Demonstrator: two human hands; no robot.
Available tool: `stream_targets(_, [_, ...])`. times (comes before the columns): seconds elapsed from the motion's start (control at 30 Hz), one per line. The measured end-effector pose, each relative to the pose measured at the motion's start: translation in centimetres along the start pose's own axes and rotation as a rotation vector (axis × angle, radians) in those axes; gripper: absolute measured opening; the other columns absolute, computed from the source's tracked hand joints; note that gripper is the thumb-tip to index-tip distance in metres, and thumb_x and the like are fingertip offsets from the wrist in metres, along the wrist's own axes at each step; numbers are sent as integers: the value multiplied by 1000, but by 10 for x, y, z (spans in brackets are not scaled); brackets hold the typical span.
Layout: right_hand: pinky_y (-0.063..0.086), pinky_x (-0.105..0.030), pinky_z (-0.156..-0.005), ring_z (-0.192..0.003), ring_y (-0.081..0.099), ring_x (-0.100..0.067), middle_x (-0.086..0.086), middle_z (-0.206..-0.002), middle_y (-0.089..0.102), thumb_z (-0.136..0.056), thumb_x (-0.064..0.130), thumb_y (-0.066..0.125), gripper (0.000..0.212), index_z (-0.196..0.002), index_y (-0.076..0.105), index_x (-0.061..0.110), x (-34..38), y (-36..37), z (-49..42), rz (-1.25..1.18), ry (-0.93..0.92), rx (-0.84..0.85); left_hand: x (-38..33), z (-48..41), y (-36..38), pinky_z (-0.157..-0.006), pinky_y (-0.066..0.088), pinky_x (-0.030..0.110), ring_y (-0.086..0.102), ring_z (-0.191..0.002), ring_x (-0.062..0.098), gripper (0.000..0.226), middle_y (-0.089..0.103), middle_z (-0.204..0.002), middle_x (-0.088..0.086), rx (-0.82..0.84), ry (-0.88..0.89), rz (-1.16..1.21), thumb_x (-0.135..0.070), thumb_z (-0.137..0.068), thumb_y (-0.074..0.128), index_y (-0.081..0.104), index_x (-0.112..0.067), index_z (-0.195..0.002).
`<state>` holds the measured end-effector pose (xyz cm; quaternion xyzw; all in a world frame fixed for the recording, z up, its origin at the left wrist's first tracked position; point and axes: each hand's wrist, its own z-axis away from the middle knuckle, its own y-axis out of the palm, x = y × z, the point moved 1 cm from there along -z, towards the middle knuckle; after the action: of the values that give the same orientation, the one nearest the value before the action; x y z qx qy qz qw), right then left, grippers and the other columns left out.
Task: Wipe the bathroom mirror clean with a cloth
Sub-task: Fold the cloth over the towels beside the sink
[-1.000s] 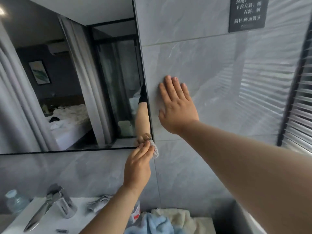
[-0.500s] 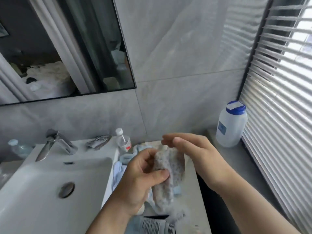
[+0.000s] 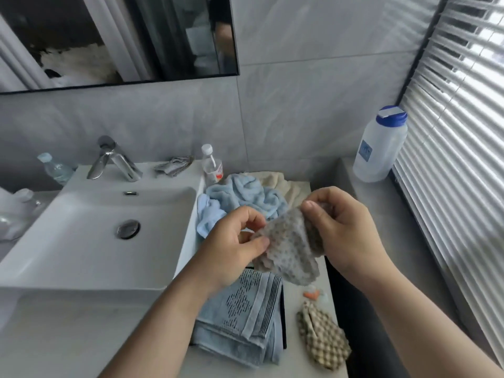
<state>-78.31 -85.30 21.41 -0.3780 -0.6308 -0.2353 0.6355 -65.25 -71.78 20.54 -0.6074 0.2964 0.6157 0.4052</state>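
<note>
The mirror (image 3: 117, 36) hangs on the grey wall above the white sink (image 3: 90, 236). Lower, over the counter right of the sink, the left hand (image 3: 231, 246) and right hand (image 3: 343, 230) each pinch the dotted grey cloth (image 3: 289, 252) between thumb and curled fingers, stretching it between them above a folded blue towel (image 3: 245, 320).

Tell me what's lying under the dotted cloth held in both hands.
Directly below the dotted cloth lies a folded blue towel on the counter, over something dark whose edge shows. The left hand and the cloth cover the towel's upper end.
</note>
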Motion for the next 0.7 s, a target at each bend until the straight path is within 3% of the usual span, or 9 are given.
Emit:
stream_targets(0.1, [52, -34, -59, -64, 57, -12, 6, -70, 61, -92, 23, 68, 10, -83, 65, 26, -16, 19, 14, 26, 30, -3, 22, 11, -6, -48, 44, 21, 56, -55, 7, 12, 62, -80, 4, -133, -140, 308, -7, -89, 65, 57, -12, -96])
stream_targets(0.17, [52, -34, -59, -65, 57, -10, 5, -73, 62, -90, 21, 70, 8, -86, 65, 24, -29, 35, 23, 15, 65, 14, 42, 17, -10, -52, 45, 23, 62, -69, 12, 37, 67, -93, 8, -104, -243, 330, -19, -77, 76, 59, -14, -109])
stream_targets(0.23, [56, -36, -63, -71, 61, -13, 5, -80, 64, -86, 21, 74, 13, -92, 65, 27, -49, 49, 30, 70, 139, 100, 68, 23, -17, -53, 47, 23, 62, -77, 18, 38, 66, -97, 14, -108, -312, 210, -5, -78, 78, 59, -14, -110])
stream_targets(0.33, [59, -42, -67, -72, 61, -15, 2, -83, 65, -81, 11, 75, 21, -92, 64, 26, -89, 66, 37, 139, 310, 287, 109, 27, -38, -62, 49, 29, 62, -80, 23, 34, 67, -96, 13, -252, -372, 31, 9, -77, 74, 61, -15, -97])
stream_targets(0.43, [58, -44, -69, -74, 60, -18, -5, -87, 63, -84, 3, 68, 20, -90, 62, 21, -131, 88, 42, 165, 489, 333, 147, 27, -49, -66, 45, 29, 57, -75, 19, 24, 64, -82, 1, -273, -376, -366, 1, -80, 70, 59, -19, -89])
stream_targets(0.5, [59, -42, -73, -81, 61, -22, -6, -96, 62, -85, 0, 58, 23, -96, 61, 20, -155, 109, 46, 236, 563, 381, 166, 25, -46, -71, 45, 29, 57, -82, 19, 18, 63, -91, -1, -279, -377, -598, -6, -86, 64, 60, -19, -98])
stream_targets(0.6, [56, -36, -84, -102, 57, -26, -7, -117, 54, -80, -2, 50, 45, -121, 57, 17, -173, 130, 52, 419, 528, 477, 188, 30, -42, -98, 44, 33, 55, -119, 27, 37, 58, -131, 9, -257, -371, -738, -11, -95, 56, 55, -12, -132])
stream_targets(0.7, [36, -35, -112, -137, 38, -32, -12, -147, 37, -83, 2, 54, 63, -144, 41, 11, -183, 130, 63, 669, 305, 584, 211, 44, -34, -109, 38, 38, 49, -133, 33, 42, 47, -147, 17, -169, -123, -963, -14, -94, 56, 55, -2, -134])
